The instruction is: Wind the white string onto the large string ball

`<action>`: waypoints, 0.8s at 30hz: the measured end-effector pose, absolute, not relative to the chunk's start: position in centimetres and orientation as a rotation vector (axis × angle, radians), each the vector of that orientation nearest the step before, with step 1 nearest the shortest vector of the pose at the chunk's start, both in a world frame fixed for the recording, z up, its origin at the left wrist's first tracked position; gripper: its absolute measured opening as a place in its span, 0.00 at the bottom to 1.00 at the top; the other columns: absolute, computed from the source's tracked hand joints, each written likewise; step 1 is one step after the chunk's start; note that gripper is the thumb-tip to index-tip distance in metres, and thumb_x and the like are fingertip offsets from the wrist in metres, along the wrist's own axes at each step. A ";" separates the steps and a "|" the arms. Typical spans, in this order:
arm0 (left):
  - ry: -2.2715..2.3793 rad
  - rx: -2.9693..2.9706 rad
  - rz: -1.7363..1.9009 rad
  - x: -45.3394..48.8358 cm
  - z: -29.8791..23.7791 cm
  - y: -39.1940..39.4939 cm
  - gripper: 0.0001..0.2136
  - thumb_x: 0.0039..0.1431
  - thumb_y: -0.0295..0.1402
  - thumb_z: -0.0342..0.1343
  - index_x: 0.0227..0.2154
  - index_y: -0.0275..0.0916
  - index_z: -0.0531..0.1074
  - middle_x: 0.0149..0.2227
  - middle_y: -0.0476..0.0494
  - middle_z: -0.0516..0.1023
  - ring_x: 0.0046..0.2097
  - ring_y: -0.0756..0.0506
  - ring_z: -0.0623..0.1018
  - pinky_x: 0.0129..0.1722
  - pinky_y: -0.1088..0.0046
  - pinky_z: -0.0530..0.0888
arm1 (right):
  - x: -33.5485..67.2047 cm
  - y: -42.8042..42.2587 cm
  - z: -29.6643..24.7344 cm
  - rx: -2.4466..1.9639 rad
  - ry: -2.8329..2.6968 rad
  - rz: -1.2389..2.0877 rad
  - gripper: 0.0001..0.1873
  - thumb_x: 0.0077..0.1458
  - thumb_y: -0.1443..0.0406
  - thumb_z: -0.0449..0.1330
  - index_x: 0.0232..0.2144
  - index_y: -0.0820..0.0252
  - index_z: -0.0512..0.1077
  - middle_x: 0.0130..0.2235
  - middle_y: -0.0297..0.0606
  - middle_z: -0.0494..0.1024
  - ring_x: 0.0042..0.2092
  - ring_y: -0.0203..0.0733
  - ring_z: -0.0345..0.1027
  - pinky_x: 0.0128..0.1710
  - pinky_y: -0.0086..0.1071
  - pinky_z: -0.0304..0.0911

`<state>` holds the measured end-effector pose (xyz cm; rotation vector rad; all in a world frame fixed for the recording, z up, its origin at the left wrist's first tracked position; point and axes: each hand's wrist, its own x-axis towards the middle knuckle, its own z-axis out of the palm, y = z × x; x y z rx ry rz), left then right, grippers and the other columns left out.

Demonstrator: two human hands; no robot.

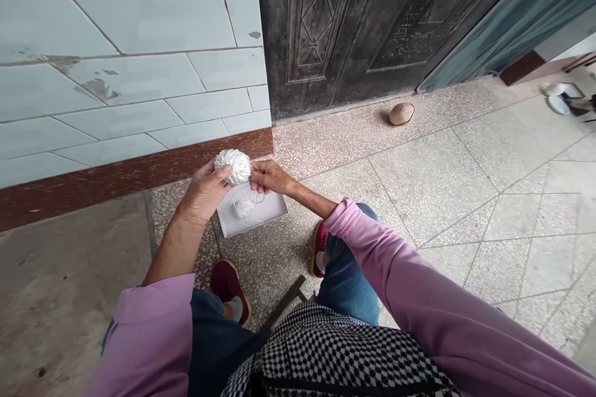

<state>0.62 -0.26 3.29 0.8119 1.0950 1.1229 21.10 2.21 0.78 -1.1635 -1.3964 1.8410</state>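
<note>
A round white bundle of looped string (233, 167) is gripped in my left hand (210, 189), thumb across its front. At the bundle's right edge, my right hand (271, 177) is closed in a pinch on a thin string, mostly hidden by the fingers. Below both hands lies a shallow white tray (274, 206) on the floor. Inside it rests a smaller ball of white string (243, 207), and a loose thin strand curves up from there toward my right fingers.
A tiled wall (139, 87) with a brown base strip stands ahead on the left, beside a dark carved door (335, 25). A pinkish-tan rounded object (401, 114) sits by the doorway. My red shoes (228, 288) flank the tray. A blue-green curtain (503, 31) hangs at right.
</note>
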 end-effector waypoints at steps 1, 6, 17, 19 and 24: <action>1.099 0.817 1.110 0.3 3.0 -0.2 0.30 0.43 0.47 0.91 0.48 0.43 0.88 0.47 0.37 0.93 0.59 0.26 0.91 0.56 0.54 0.91 | 21.0 2.1 0.9 -1.172 -1.398 1.842 0.20 0.83 0.81 0.61 0.36 0.60 0.73 0.28 0.27 0.81 0.23 0.28 0.69 0.22 0.16 0.63; 1.107 0.802 1.104 -1.3 1.8 0.0 0.31 0.42 0.49 0.92 0.46 0.42 0.89 0.45 0.37 0.92 0.56 0.27 0.91 0.54 0.54 0.90 | 20.7 2.0 1.2 -1.176 -1.406 1.840 0.19 0.85 0.79 0.63 0.38 0.60 0.75 0.28 0.26 0.81 0.23 0.29 0.69 0.22 0.16 0.63; 1.033 0.807 1.122 -0.5 2.1 0.1 0.29 0.44 0.44 0.93 0.47 0.42 0.90 0.44 0.39 0.92 0.50 0.32 0.91 0.48 0.59 0.89 | 20.5 2.2 0.6 -1.185 -1.409 1.860 0.19 0.85 0.80 0.61 0.38 0.60 0.74 0.28 0.27 0.81 0.24 0.29 0.70 0.23 0.17 0.65; 1.009 0.824 1.099 0.0 2.2 0.3 0.28 0.46 0.42 0.93 0.47 0.41 0.88 0.43 0.40 0.91 0.52 0.30 0.91 0.51 0.57 0.89 | 20.9 2.2 0.4 -1.198 -1.387 1.855 0.19 0.85 0.79 0.61 0.38 0.60 0.74 0.28 0.27 0.81 0.24 0.29 0.70 0.23 0.17 0.65; 0.980 0.847 1.045 1.4 2.4 0.9 0.29 0.42 0.41 0.94 0.45 0.41 0.87 0.42 0.40 0.90 0.53 0.29 0.91 0.53 0.55 0.90 | 22.0 2.1 0.3 -1.261 -1.343 1.842 0.20 0.82 0.81 0.63 0.36 0.60 0.73 0.28 0.26 0.81 0.23 0.28 0.69 0.23 0.18 0.65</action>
